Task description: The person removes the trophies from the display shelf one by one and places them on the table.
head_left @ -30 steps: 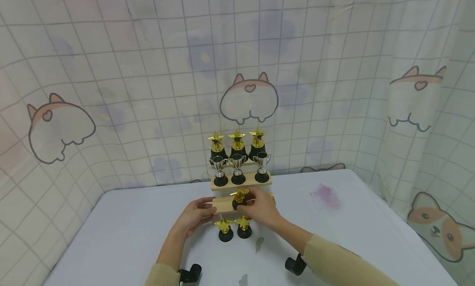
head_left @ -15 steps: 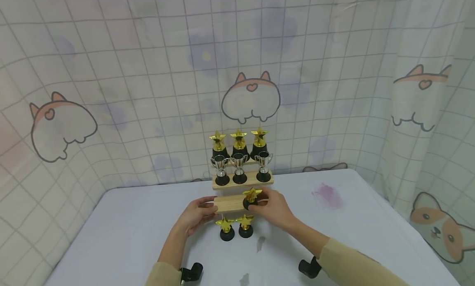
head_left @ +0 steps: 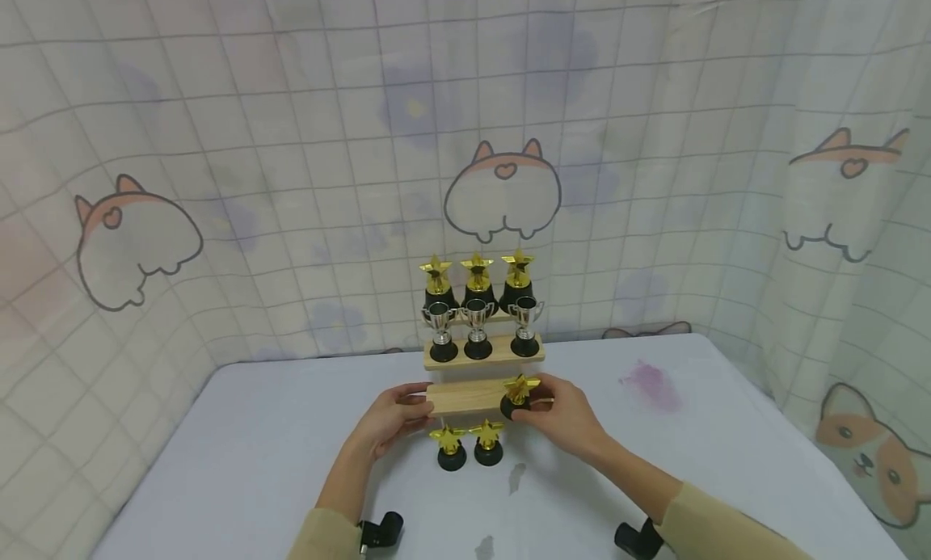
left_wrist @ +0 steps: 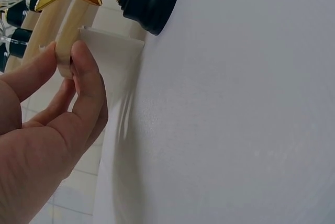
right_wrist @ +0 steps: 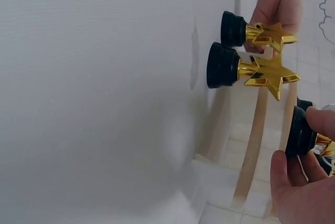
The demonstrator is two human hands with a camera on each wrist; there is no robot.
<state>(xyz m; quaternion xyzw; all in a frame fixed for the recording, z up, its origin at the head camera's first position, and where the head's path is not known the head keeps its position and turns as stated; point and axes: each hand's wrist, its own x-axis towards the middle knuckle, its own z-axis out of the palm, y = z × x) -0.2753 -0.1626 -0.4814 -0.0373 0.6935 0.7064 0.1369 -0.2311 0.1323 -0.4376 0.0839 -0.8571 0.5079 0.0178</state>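
My left hand point(head_left: 393, 418) pinches the left end of the lowest wooden shelf point(head_left: 465, 397) between thumb and fingers; the left wrist view shows this grip on the plank point(left_wrist: 64, 56) up close. At the shelf's other end, my right hand point(head_left: 566, 416) holds a gold star trophy point(head_left: 518, 390) by its black base point(right_wrist: 301, 132). The trophy is upright over the plank's right part; whether its base bears on the wood is hard to tell. Two more star trophies point(head_left: 449, 448) point(head_left: 488, 443) stand on the white table in front of the shelf.
On the middle shelf point(head_left: 487, 358) behind stand three silver cup trophies point(head_left: 477, 330). Three larger gold star trophies point(head_left: 478, 281) stand on the top tier. A patterned curtain point(head_left: 327, 180) hangs behind the white table point(head_left: 254, 463).
My right hand has moved the star trophy rightward along the lowest shelf, from its middle to its right end. The left hand keeps its grip, and the head view has shifted slightly.
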